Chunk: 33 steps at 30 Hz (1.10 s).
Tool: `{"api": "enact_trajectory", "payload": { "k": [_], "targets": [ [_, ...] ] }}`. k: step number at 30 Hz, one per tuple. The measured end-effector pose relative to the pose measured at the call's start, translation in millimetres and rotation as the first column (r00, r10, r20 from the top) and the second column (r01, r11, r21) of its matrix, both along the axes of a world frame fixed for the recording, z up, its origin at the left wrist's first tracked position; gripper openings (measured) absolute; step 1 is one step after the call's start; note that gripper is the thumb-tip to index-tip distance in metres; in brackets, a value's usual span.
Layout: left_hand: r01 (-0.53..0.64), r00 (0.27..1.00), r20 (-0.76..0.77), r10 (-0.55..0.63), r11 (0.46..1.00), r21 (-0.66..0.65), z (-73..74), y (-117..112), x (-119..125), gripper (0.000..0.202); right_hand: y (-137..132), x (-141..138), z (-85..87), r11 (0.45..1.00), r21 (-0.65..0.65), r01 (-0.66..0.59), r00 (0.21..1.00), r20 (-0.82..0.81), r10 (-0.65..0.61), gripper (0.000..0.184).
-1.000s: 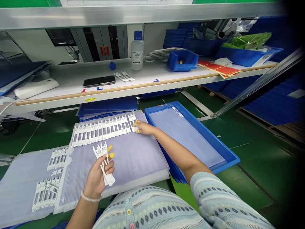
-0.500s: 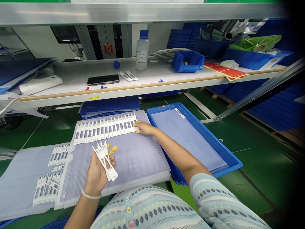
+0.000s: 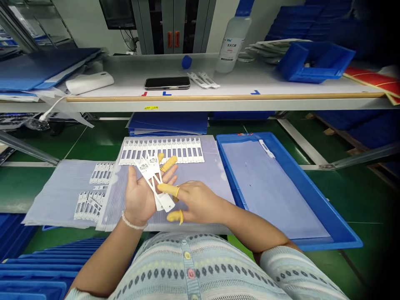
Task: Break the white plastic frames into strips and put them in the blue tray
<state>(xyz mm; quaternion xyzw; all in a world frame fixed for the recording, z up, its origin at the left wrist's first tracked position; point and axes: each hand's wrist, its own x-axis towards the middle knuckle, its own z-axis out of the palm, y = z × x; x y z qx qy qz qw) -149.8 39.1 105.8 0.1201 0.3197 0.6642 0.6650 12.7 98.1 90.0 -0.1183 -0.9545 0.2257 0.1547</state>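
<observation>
My left hand (image 3: 136,199) is palm up and holds a few white plastic frames (image 3: 152,167), which lie crossed over the palm and fingers. From the right, my right hand (image 3: 200,201) has come up to them; its thumb and index finger are apart, and the index fingertip meets or nearly meets the frames. Yellow finger cots cover some fingertips of both hands. Behind them, a row of similar white frames (image 3: 187,151) stands side by side along the far edge of a stack of translucent sheets (image 3: 200,179).
Right of the stack stands a blue tray (image 3: 275,156) with one white piece (image 3: 266,148) on its liner. More frames lie on the left sheet (image 3: 59,191). The shelf edge (image 3: 203,104) crosses ahead, carrying a phone (image 3: 167,83), a bottle (image 3: 231,43) and a blue bin (image 3: 315,62).
My right hand has left the right end of the row and moved back to the frames in my left hand. The view has turned left.
</observation>
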Motion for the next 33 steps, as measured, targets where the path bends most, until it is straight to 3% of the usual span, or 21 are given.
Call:
{"api": "enact_trajectory", "payload": {
  "k": [5,9,12,16,23,27,30,33],
  "targets": [
    [0.048,0.999,0.005,-0.048,0.999,0.027,4.2,0.5,1.4,0.078,-2.8,-1.3,-2.7,0.999,0.033,-0.006,0.993,-0.120,0.010,0.041],
    [0.054,0.998,0.017,-0.055,0.997,0.054,5.4,1.6,1.4,0.078,-0.5,3.3,-7.9,0.991,-0.093,0.099,0.959,-0.256,-0.120,0.043],
    [0.071,0.997,0.010,-0.072,0.994,0.080,7.7,1.9,2.2,0.079,-0.9,3.5,-11.8,0.963,-0.208,0.171,0.941,-0.254,-0.222,0.046],
    [0.084,0.996,0.016,-0.087,0.989,0.124,11.7,1.5,2.5,0.083,-2.2,3.4,-12.4,0.949,-0.285,0.139,0.941,-0.260,-0.216,0.047],
    [0.138,0.988,0.037,-0.151,0.963,0.233,14.5,0.8,2.6,0.083,-6.6,8.3,-1.8,0.979,-0.143,0.144,0.920,-0.344,-0.185,0.043],
    [0.180,0.981,0.022,-0.194,0.941,0.286,15.0,-0.2,3.7,0.064,-9.9,10.1,0.0,0.985,-0.083,0.153,0.920,-0.353,-0.172,0.043],
    [0.191,0.981,-0.008,-0.196,0.941,0.280,15.4,-1.5,4.4,0.057,-11.7,12.7,0.4,0.987,-0.057,0.153,0.923,-0.348,-0.163,0.043],
    [0.185,0.982,-0.072,-0.173,0.955,0.233,14.9,-2.7,5.0,0.064,-13.9,16.5,2.2,0.986,-0.008,0.167,0.928,-0.335,-0.160,0.045]
  ]
}}
